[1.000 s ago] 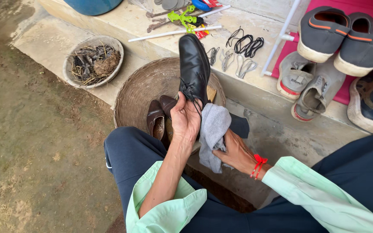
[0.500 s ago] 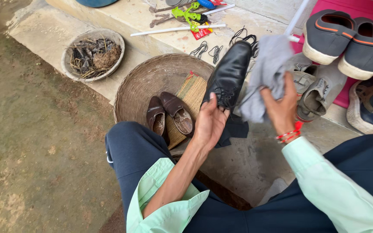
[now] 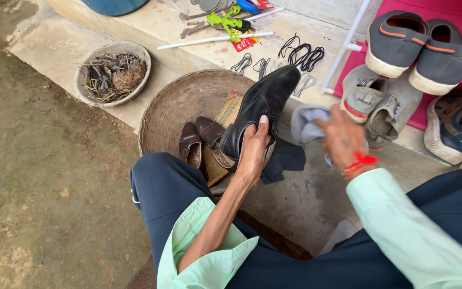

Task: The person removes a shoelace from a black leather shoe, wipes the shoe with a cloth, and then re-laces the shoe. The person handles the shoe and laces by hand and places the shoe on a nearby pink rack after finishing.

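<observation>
I'm looking down at a round woven basket (image 3: 177, 101) that is holding a pair of brown shoes (image 3: 201, 142). Above its right edge, my left hand (image 3: 253, 152) is gripping a black dress shoe (image 3: 260, 109) around the heel, toe pointing away. Just right of it, my right hand (image 3: 343, 140) is bunching a grey cloth (image 3: 307, 122), fingers closed on it.
</observation>
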